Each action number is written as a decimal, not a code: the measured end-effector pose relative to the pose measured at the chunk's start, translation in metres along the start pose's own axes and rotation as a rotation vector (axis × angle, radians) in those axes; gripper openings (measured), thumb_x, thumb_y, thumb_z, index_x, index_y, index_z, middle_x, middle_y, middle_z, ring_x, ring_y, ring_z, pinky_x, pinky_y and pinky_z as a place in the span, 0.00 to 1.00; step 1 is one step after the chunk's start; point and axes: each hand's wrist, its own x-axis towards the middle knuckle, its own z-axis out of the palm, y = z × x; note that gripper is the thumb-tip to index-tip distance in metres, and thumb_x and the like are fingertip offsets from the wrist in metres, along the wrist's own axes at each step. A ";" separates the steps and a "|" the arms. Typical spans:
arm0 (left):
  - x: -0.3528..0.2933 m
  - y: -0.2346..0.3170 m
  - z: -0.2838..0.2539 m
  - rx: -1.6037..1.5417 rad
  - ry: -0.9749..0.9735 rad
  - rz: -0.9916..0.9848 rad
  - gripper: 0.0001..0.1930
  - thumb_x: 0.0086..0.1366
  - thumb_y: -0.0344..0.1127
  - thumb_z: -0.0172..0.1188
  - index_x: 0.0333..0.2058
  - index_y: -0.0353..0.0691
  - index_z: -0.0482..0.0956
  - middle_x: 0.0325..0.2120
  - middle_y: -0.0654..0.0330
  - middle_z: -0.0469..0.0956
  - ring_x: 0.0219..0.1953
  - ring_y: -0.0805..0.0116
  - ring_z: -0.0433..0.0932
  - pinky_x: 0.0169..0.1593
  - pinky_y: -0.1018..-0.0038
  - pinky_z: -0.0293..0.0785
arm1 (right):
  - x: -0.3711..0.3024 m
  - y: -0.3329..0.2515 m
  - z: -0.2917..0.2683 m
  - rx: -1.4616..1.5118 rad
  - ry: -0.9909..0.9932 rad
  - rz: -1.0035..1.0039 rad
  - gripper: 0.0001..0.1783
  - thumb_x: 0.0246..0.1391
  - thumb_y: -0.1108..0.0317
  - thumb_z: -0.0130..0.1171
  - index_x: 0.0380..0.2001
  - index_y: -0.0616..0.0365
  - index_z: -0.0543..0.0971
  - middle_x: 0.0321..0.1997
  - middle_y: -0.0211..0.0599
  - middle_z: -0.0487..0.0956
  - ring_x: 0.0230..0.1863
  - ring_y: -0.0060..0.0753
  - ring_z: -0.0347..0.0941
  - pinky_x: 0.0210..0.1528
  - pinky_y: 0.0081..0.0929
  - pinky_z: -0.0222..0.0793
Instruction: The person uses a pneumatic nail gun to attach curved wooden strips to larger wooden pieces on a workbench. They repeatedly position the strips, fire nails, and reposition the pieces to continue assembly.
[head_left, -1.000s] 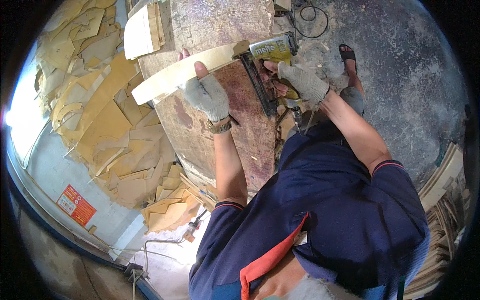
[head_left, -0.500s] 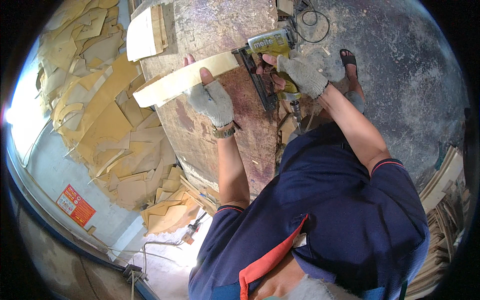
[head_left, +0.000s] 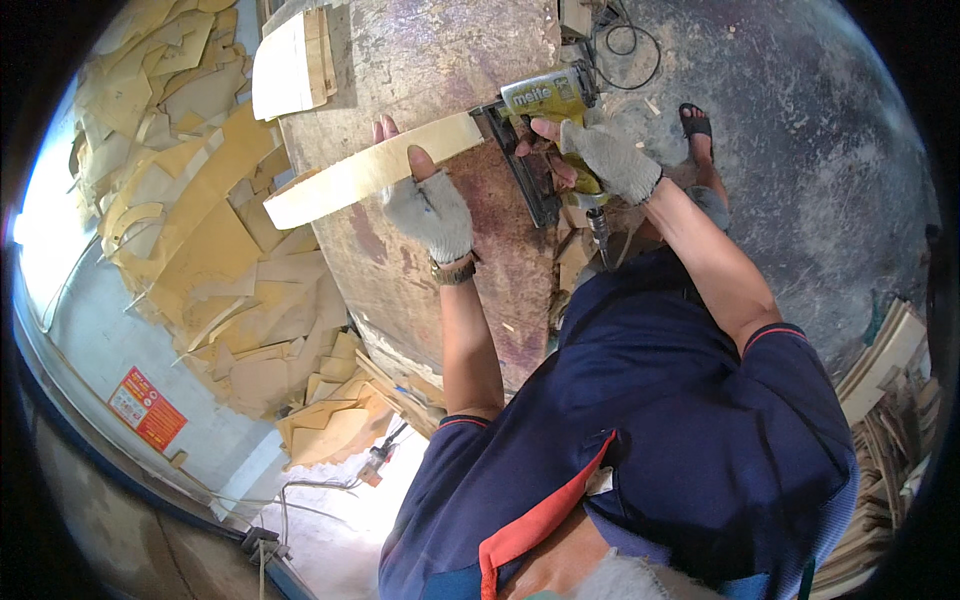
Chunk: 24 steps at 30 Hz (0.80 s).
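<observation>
My left hand, in a grey fingerless glove, grips a long curved strip of pale wood near its middle, with the thumb on the near face and fingertips showing over the far edge. In a matching glove, my right hand is wrapped round the handle of a yellow-green nail gun. The gun's nose meets the right end of the wood strip. Its black magazine slants down toward me, and an air hose fitting hangs from the handle. Both things are above the worn workbench.
A stack of pale curved panels lies at the bench's far left corner. Beyond the left edge is a big heap of thin board offcuts. A black cable loops on the concrete floor at right; curved wood pieces are stacked lower right.
The wood strip and nail gun have shifted slightly right and toward me together. Both hands keep their hold.
</observation>
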 end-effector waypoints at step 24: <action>-0.003 0.004 -0.005 0.023 -0.059 -0.026 0.25 0.80 0.39 0.51 0.67 0.29 0.71 0.66 0.48 0.74 0.72 0.52 0.66 0.72 0.59 0.61 | -0.007 -0.029 0.020 -0.030 -0.104 0.002 0.25 0.63 0.52 0.69 0.48 0.65 0.81 0.34 0.36 0.84 0.16 0.14 0.69 0.17 0.16 0.66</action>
